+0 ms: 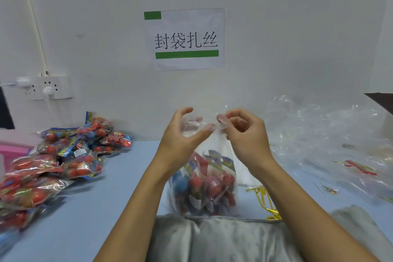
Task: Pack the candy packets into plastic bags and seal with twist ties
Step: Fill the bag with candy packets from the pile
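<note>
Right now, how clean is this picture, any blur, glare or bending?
Head view: the candy packets at the left edge are smeared, the clear plastic bags at right throw white glare, the wide lens bows the wall cable, and the sign reads sharp.

A pale blue table is set against a white wall. A heap of candy packets is piled on its left side, loose clear plastic bags are spread on the right, and gold twist ties are laid near the front edge.
</note>
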`<state>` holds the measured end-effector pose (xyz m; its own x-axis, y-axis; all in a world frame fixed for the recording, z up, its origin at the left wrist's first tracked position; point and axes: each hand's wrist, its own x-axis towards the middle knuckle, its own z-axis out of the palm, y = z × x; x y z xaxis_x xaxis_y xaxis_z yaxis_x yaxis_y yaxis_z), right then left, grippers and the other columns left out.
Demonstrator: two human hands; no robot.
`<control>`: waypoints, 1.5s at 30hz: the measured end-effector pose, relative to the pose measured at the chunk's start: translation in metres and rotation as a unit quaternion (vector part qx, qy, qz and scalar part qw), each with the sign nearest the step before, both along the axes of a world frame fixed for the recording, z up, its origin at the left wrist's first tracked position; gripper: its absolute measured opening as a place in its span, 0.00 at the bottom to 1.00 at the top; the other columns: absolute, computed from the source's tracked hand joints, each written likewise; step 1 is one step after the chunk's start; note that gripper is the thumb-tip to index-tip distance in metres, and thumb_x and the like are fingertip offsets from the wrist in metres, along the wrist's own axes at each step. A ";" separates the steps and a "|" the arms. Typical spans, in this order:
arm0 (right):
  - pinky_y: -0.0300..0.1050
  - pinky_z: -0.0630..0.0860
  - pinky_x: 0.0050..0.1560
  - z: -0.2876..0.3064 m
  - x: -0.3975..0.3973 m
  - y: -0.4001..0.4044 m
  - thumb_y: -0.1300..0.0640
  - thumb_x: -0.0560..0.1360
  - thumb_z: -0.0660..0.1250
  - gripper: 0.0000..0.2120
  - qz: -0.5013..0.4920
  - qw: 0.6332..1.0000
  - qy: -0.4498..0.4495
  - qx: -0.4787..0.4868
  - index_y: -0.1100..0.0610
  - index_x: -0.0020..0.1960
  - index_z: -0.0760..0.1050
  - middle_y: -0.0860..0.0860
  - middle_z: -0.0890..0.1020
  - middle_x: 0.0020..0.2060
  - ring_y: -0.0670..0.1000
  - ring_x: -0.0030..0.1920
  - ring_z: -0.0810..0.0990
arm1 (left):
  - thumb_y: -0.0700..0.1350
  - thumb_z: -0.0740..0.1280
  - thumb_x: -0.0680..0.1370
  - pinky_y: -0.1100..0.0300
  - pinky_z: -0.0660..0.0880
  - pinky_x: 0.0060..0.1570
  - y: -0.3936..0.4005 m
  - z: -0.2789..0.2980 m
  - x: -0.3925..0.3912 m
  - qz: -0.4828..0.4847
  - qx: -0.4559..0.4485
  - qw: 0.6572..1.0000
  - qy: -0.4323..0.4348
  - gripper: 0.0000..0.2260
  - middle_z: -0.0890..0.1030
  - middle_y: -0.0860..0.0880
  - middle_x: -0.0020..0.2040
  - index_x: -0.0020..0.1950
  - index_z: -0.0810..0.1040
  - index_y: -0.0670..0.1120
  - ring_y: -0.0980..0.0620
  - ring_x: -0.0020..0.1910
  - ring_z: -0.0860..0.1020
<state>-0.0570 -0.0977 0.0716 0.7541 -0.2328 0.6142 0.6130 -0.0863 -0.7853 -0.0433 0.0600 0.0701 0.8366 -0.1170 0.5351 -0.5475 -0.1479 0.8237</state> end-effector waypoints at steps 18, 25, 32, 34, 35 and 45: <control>0.52 0.70 0.63 -0.017 0.010 -0.033 0.64 0.74 0.64 0.18 0.154 0.963 0.216 -0.053 0.54 0.62 0.78 0.49 0.82 0.57 0.51 0.59 0.79 | 0.42 0.70 0.79 0.66 0.78 0.40 0.004 -0.006 0.013 0.086 -0.196 0.975 -0.056 0.08 0.84 0.56 0.42 0.46 0.73 0.53 0.56 0.40 0.84; 0.33 0.77 0.52 -0.034 0.008 -0.004 0.50 0.62 0.80 0.50 0.259 0.901 0.233 -0.258 0.53 0.78 0.60 0.37 0.79 0.57 0.35 0.54 0.81 | 0.42 0.70 0.79 0.61 0.78 0.44 -0.014 -0.002 0.004 0.020 -0.140 0.987 -0.073 0.08 0.84 0.47 0.46 0.46 0.71 0.47 0.50 0.46 0.84; 0.40 0.82 0.45 -0.038 0.009 0.015 0.48 0.61 0.74 0.18 0.168 0.939 0.115 -0.275 0.42 0.50 0.80 0.42 0.85 0.44 0.43 0.48 0.84 | 0.35 0.68 0.78 0.45 0.77 0.45 -0.026 0.001 -0.014 -0.047 0.039 0.989 -0.136 0.06 0.79 0.40 0.43 0.47 0.71 0.39 0.39 0.45 0.80; 0.40 0.82 0.43 -0.041 0.013 0.013 0.48 0.62 0.68 0.15 0.115 0.949 0.111 -0.271 0.46 0.48 0.80 0.44 0.85 0.42 0.43 0.45 0.84 | 0.36 0.68 0.78 0.42 0.76 0.45 -0.028 0.002 -0.018 -0.049 0.051 0.987 -0.142 0.07 0.77 0.37 0.42 0.45 0.71 0.38 0.38 0.44 0.78; 0.39 0.81 0.40 -0.042 0.015 0.012 0.50 0.63 0.66 0.13 0.101 0.953 0.117 -0.259 0.49 0.46 0.80 0.45 0.85 0.39 0.43 0.42 0.84 | 0.38 0.68 0.77 0.43 0.76 0.44 -0.030 0.003 -0.020 -0.047 0.055 0.987 -0.146 0.07 0.76 0.38 0.41 0.45 0.70 0.38 0.38 0.43 0.77; 0.35 0.77 0.41 -0.046 0.030 -0.013 0.49 0.67 0.79 0.08 0.025 0.977 0.203 -0.053 0.47 0.45 0.87 0.42 0.87 0.41 0.41 0.43 0.85 | 0.62 0.80 0.61 0.73 0.71 0.41 0.004 -0.010 0.001 0.022 0.144 0.987 0.062 0.46 0.72 0.59 0.63 0.74 0.62 0.58 0.65 0.56 0.74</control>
